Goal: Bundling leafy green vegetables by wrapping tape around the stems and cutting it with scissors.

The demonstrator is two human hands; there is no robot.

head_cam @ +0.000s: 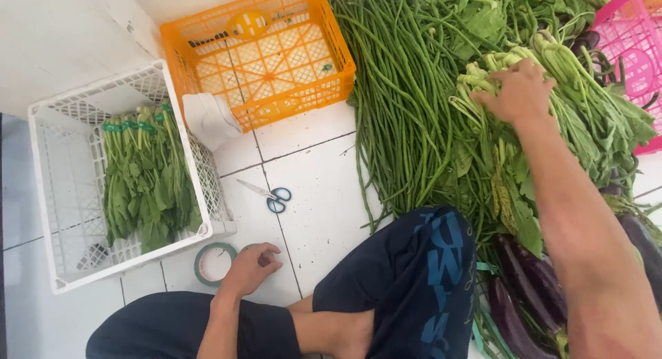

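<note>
Head view looks down on a white tiled floor where a person sits cross-legged; a broad heap of long beans covers the upper middle, with a pile of leafy greens lying over its right side; the right hand rests palm-down on the stalk ends of those greens, fingers curled into them, though I cannot tell whether it truly grips a bunch; a white crate at the left holds tied bundles of greens; an orange crate stands behind it; dark eggplants lie by the right knee; the left hand rests on the floor, loosely curled, fingertips touching a roll of green tape; scissors lie just beyond, untouched.
</note>
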